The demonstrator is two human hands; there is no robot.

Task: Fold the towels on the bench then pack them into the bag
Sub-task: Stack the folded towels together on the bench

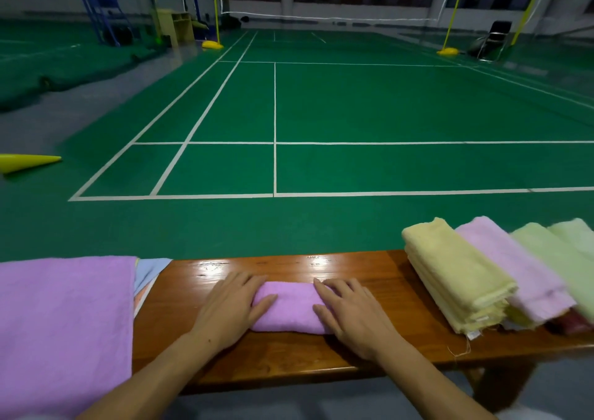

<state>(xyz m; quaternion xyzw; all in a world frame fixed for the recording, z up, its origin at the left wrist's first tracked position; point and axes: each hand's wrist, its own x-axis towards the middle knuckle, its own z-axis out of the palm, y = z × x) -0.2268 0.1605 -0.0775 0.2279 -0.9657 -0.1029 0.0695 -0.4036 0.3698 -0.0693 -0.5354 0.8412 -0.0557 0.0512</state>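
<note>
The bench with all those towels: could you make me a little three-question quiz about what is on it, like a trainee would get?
1. True or false: both hands lie flat on the small folded purple towel on the wooden bench.
2. Which folded towel on the right lies nearest the hands? A) the yellow towel B) the pink towel C) the light green towel
3. Fill in: the large purple towel at the left end is still ____.

Key
1. True: the left hand and the right hand press on it.
2. A
3. Unfolded
</note>
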